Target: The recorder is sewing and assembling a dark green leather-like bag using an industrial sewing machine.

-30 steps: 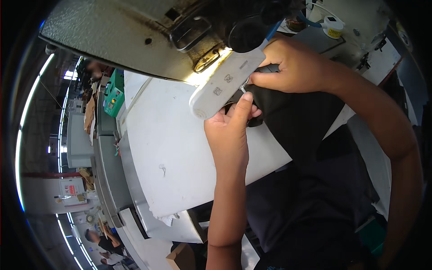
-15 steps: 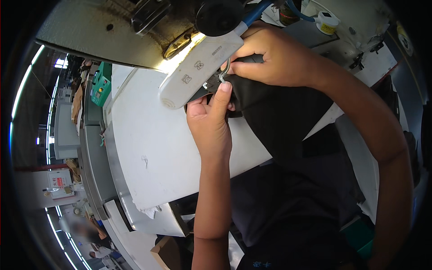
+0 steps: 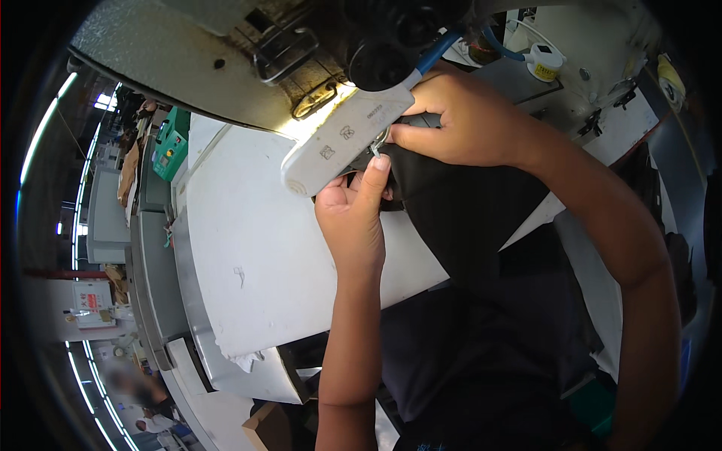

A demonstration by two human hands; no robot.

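Observation:
My left hand (image 3: 352, 214) has its fingers closed on the edge of the dark fabric (image 3: 470, 207), its thumb up against a small bent metal piece (image 3: 380, 141) beside a white elongated housing (image 3: 346, 139) under the machine head (image 3: 173, 60). My right hand (image 3: 470, 124) pinches the same fabric just right of that metal piece, fingertips partly hidden by the housing. A lamp lights the area above the housing. The fabric hangs over the near right edge of the white worktable (image 3: 256, 233); what lies beneath both sets of fingertips is hidden.
A green box (image 3: 171, 143) and grey units stand along the table's left side. A white gauge (image 3: 544, 62) and blue hose sit at upper right. An open cardboard box (image 3: 263, 428) is below the table. Blurred co-workers (image 3: 154, 410) are at the lower left.
The whole view has shifted, so the scene sits further left than a second ago. Both hands keep much the same hold beside the white housing, with only slight finger movement.

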